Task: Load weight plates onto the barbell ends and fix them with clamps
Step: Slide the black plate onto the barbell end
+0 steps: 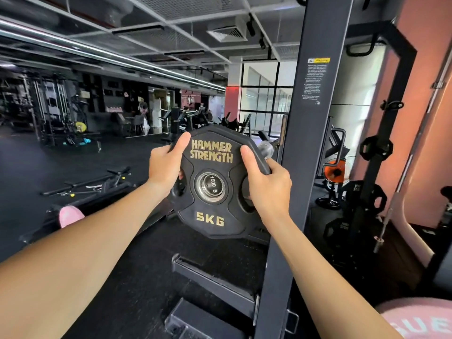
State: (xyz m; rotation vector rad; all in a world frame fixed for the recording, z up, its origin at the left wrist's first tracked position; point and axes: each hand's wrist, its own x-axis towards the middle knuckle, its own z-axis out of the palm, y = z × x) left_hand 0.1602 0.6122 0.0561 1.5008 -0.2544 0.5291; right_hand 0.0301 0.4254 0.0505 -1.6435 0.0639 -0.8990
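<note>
**Head view: both hands hold a 5 kg plate on the barbell end**

Head camera looks forward and down past two bare forearms into a dim gym. Largest in the frame is the dark rack upright (315, 118), which runs from the ceiling to the floor just right of centre and carries a white warning label near its top. Black rubber flooring (49, 167) spreads out to the left, with a low bench frame lying on it well apart from the rack.

Next in size is the weight plate (212, 182), black, many-sided, lettered HAMMER STRENGTH above and 5KG below in gold. It stands upright, facing the camera, just left of the rack upright. The barbell sleeve end (212, 187), chrome and stamped 1500, fills the plate's centre hole, so the plate sits on the bar.

More black plates (362, 196) hang on storage pegs to the right, behind the upright. An orange fan (336, 171) stands beside them.

The left hand (166, 167) grips the plate's upper left edge, thumb laid over the front face and fingers curled round behind. The right hand (267, 182) grips the upper right edge the same way, thumb on the face near the lettering.
</note>
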